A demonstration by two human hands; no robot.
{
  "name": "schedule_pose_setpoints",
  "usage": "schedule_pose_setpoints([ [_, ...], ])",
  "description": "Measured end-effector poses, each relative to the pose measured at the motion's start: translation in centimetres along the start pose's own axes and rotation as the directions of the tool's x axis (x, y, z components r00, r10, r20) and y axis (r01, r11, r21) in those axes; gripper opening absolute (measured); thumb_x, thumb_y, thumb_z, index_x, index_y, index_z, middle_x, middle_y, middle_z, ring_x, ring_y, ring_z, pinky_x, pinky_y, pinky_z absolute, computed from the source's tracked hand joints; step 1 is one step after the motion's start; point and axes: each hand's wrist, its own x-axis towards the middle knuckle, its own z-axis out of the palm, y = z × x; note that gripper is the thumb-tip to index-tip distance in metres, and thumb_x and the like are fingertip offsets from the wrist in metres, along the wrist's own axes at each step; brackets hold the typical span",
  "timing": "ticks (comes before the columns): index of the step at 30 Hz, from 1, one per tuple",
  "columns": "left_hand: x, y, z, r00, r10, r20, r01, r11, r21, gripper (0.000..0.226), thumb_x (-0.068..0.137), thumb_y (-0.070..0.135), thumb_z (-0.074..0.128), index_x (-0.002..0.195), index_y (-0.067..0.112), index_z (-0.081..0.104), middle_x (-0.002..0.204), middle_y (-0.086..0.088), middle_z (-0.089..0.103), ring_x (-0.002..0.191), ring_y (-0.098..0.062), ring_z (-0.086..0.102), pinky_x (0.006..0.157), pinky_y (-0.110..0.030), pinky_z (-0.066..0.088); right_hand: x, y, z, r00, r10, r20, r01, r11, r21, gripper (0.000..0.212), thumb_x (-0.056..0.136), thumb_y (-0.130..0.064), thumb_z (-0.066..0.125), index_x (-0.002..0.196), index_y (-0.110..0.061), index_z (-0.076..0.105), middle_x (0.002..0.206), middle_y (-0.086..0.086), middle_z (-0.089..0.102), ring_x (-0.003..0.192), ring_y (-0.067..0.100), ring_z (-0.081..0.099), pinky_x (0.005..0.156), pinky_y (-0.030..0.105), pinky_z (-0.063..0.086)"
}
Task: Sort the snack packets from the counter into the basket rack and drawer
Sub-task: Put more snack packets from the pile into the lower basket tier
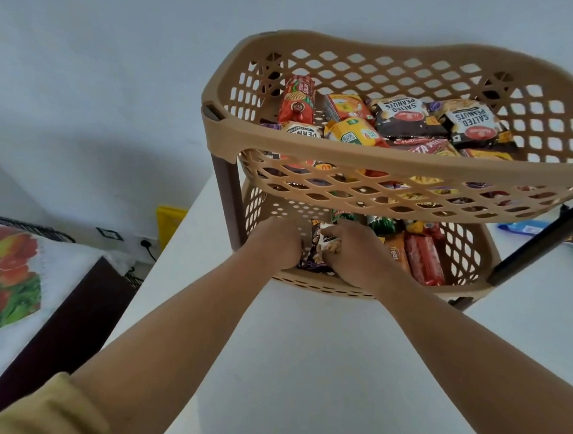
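Note:
A tan two-tier basket rack (367, 154) stands on the white counter (301, 370). Its top basket holds several snack packets, among them two salted peanuts packets (407, 117) and a red biscuit roll (296, 99). The lower basket (472, 250) holds an orange Treat packet (394, 255), red biscuit rolls (424, 257) and green packets. Both my hands reach into the lower basket's left side. My left hand (276, 243) and my right hand (350, 251) grip a dark peanut packet (316, 253) between them; it is partly hidden by my fingers.
More packets lie on the counter behind the rack at the right, one blue (521, 228). A dark wooden edge (67, 320) and a cloth with a fruit print (3, 275) lie left of the counter. A yellow object (169, 222) sits near the wall.

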Motion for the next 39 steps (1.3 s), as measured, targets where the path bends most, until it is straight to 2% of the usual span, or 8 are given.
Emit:
schedule_pose_setpoints([
  [3,0.3,-0.3,-0.2,0.998,0.042,0.046,-0.044,0.998,0.034,0.027,0.093,0.012,0.053,0.117,0.003,0.061,0.103,-0.011,0.062,0.094,-0.026,0.060,0.081,-0.033,0.051,-0.2,-0.1,0.0,1.000,0.006,0.000,-0.006,1.000,-0.003,0.049,0.087,-0.019,0.068,0.133,-0.017,0.056,0.130,0.006,0.061,0.117,0.026,0.057,0.090,0.034,0.048],
  [8,0.5,-0.1,-0.1,0.995,0.057,0.085,-0.058,0.998,0.006,0.025,0.092,0.010,0.055,0.115,0.006,0.062,0.078,-0.001,0.046,0.081,-0.019,0.051,0.073,-0.027,0.045,0.4,0.1,0.6,0.983,0.072,0.170,-0.056,0.994,-0.095,0.030,0.090,-0.033,0.054,0.113,-0.018,0.067,0.106,0.004,0.071,0.094,0.023,0.065,0.082,0.040,0.056],
  [14,0.5,-0.1,0.0,0.997,0.025,0.072,-0.022,0.998,-0.051,0.026,0.093,0.005,0.052,0.118,0.005,0.060,0.073,0.001,0.041,0.075,-0.016,0.048,0.072,-0.026,0.043,0.9,0.1,0.7,0.983,0.078,0.164,-0.058,0.991,-0.122,0.042,0.084,-0.025,0.065,0.125,-0.020,0.065,0.123,0.005,0.065,0.110,0.027,0.060,0.090,0.039,0.054],
  [19,0.7,-0.2,0.4,1.000,-0.016,0.021,0.019,0.991,-0.136,0.031,0.093,0.006,0.052,0.125,0.006,0.056,0.090,-0.002,0.045,0.085,-0.018,0.048,0.073,-0.026,0.043,0.9,0.4,0.7,0.991,0.067,0.120,-0.049,0.988,-0.145,0.045,0.084,-0.028,0.068,0.128,-0.027,0.064,0.132,0.007,0.059,0.119,0.029,0.055,0.095,0.040,0.051],
  [28,0.9,-0.6,1.2,0.996,-0.069,-0.051,0.054,0.965,-0.256,0.033,0.090,0.006,0.058,0.123,0.010,0.058,0.095,-0.003,0.053,0.086,-0.019,0.054,0.076,-0.027,0.050,1.0,0.8,1.2,0.996,0.071,0.062,-0.059,0.983,-0.174,0.046,0.083,-0.037,0.069,0.128,-0.027,0.063,0.134,0.006,0.058,0.128,0.030,0.046,0.100,0.044,0.046],
  [32,0.9,-0.8,1.8,0.987,-0.074,-0.142,0.028,0.952,-0.304,0.041,0.087,0.013,0.066,0.127,0.014,0.057,0.112,-0.004,0.063,0.089,-0.019,0.058,0.079,-0.032,0.058,1.0,1.0,1.5,0.998,0.034,-0.058,-0.045,0.976,-0.215,0.046,0.083,-0.042,0.069,0.125,-0.023,0.064,0.126,0.005,0.063,0.123,0.029,0.050,0.097,0.045,0.047],
  [35,0.3,-0.6,2.3,0.957,-0.072,-0.281,-0.039,0.928,-0.370,0.050,0.087,0.023,0.067,0.134,0.021,0.051,0.127,-0.004,0.061,0.105,-0.024,0.061,0.082,-0.036,0.058,0.9,1.0,1.5,0.986,-0.019,-0.164,-0.013,0.981,-0.196,0.039,0.084,-0.042,0.067,0.118,-0.024,0.067,0.117,0.001,0.067,0.113,0.024,0.057,0.093,0.042,0.049],
  [39,-2.2,0.3,2.3,0.868,-0.027,-0.495,-0.149,0.938,-0.313,0.055,0.091,0.033,0.059,0.141,0.019,0.038,0.141,-0.005,0.051,0.133,-0.026,0.044,0.100,-0.043,0.047,-0.3,0.8,1.4,0.929,-0.097,-0.357,0.064,0.993,-0.103,0.015,0.087,-0.033,0.062,0.095,-0.023,0.070,0.092,-0.004,0.069,0.085,0.016,0.065,0.069,0.032,0.056],
])
